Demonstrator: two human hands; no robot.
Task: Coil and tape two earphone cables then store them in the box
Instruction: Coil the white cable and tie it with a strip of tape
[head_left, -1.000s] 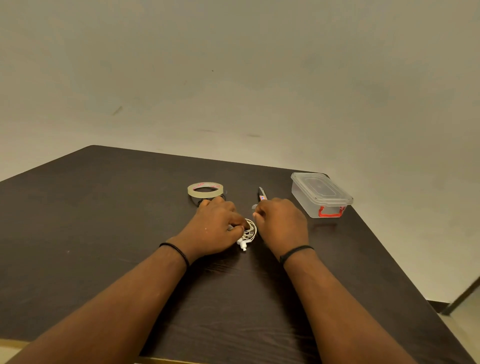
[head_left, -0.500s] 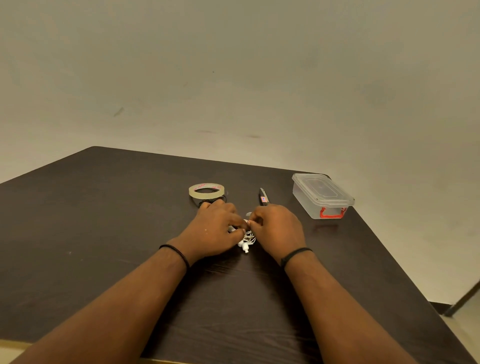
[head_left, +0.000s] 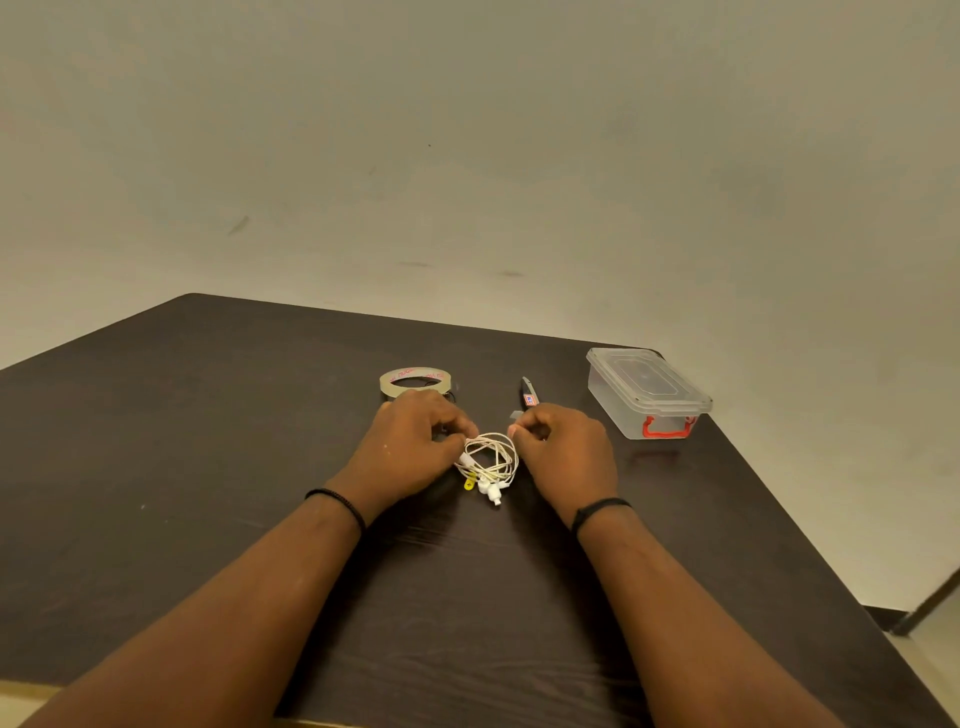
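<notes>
Fingers (head_left: 470, 431) of both hands pinch white earphone coil (head_left: 491, 460); fingertips hidden; tape roll (head_left: 413, 378) partly covered.

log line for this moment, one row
step: coiling white earphone cable | left hand: pinches coil | right hand: pinches coil | tape roll: on table | box: lid on

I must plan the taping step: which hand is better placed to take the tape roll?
Probably the left hand: the tape roll lies just beyond its knuckles, while the right hand sits farther away.
</notes>
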